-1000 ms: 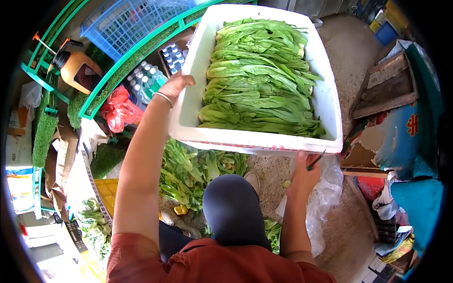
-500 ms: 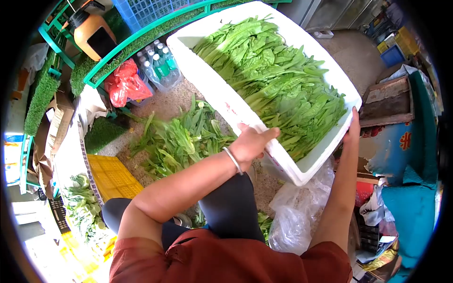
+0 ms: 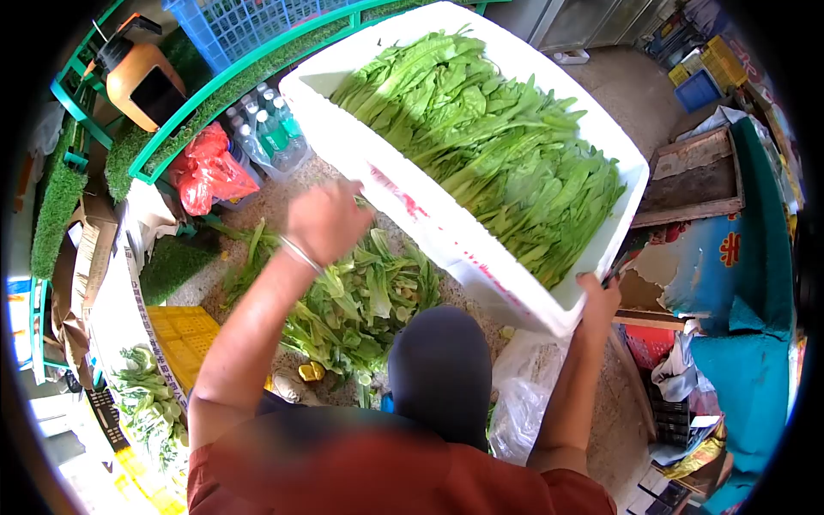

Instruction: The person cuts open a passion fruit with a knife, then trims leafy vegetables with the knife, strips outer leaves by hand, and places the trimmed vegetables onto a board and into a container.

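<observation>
A white foam box (image 3: pixel 378 167) filled with long green leafy vegetables (image 3: pixel 506 154) is tilted in front of me. My right hand (image 3: pixel 598 300) grips its near right corner. A small dark object (image 3: pixel 611 276) shows by those fingers; I cannot make out its kind. My left hand (image 3: pixel 326 225), with a bracelet at the wrist, is in the air beside the box's left wall, above loose leaves. Its fingers are blurred. Below it, a heap of loose greens (image 3: pixel 365 292) lies on the floor by my raised knee.
Bottles (image 3: pixel 273 129) and a red plastic bag (image 3: pixel 209 167) stand behind the heap. A yellow crate (image 3: pixel 180 335) is at left, clear plastic (image 3: pixel 524 395) at right under the box. A green railing (image 3: pixel 249 73) curves across the back; a wooden frame (image 3: pixel 691 180) stands at right.
My left hand has let go of the box's near rim and moved left, away from it. My right hand has shifted down to the near corner. My knee has risen beneath the box.
</observation>
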Tool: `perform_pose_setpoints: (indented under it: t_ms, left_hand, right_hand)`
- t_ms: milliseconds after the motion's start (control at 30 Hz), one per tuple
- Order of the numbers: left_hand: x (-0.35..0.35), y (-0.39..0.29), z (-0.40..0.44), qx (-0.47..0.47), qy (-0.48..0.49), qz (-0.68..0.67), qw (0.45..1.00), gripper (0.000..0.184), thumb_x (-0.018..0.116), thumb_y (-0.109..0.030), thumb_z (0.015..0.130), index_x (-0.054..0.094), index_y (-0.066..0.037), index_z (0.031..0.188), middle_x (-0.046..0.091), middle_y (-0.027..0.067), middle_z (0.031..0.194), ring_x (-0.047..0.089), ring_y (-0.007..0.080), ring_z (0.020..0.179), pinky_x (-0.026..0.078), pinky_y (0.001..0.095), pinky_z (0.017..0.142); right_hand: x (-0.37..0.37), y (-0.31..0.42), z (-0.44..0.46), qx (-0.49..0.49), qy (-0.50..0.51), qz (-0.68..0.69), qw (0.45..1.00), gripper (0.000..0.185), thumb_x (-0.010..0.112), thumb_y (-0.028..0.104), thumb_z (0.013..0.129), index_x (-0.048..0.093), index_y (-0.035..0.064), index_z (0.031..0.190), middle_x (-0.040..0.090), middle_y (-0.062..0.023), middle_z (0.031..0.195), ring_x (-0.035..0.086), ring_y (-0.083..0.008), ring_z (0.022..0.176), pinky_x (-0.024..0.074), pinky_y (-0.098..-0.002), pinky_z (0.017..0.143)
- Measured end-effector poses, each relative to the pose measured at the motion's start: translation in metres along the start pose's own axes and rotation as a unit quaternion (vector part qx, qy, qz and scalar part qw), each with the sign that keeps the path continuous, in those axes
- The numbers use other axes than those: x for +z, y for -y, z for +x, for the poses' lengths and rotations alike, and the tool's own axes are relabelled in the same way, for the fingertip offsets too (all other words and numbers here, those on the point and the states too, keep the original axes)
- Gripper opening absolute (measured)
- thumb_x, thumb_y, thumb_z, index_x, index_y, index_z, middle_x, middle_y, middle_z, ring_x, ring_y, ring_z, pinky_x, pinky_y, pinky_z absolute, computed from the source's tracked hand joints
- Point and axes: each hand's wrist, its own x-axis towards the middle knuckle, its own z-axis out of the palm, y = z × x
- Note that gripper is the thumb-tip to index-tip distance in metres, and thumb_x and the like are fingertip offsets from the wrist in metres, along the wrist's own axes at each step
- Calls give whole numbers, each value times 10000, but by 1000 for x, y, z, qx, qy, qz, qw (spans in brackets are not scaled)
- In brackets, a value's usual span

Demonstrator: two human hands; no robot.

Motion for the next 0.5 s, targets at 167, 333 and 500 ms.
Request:
perform_pose_setpoints:
  t_ms: [167,333,500]
  left_hand:
    - [-32,16,61,96,-206,141,964,909,791,-342,535,342,-169,1305,289,109,1351,159,273,1320,200,495,1046]
    - [-20,14,89,122,-56,88,987,684,756,-436,569,478,-76,1081,534,134,1098,450,303,1130,237,466,1032]
    - [2,-28,36,140,-169,34,975,563,807,-332,501,516,-78,911,577,97,854,545,249,835,411,391,739]
  right_hand:
    - [-17,15,87,10,34,-41,999,424,609,81,604,509,-40,998,572,-81,794,557,-166,641,456,-271,605]
    - [-20,31,172,18,141,-46,989,395,603,113,607,514,-26,966,566,-78,761,561,-176,626,461,-274,603]
    - [-21,34,251,-43,211,-82,973,416,607,95,606,587,-26,1004,602,-78,840,566,-160,682,457,-253,632]
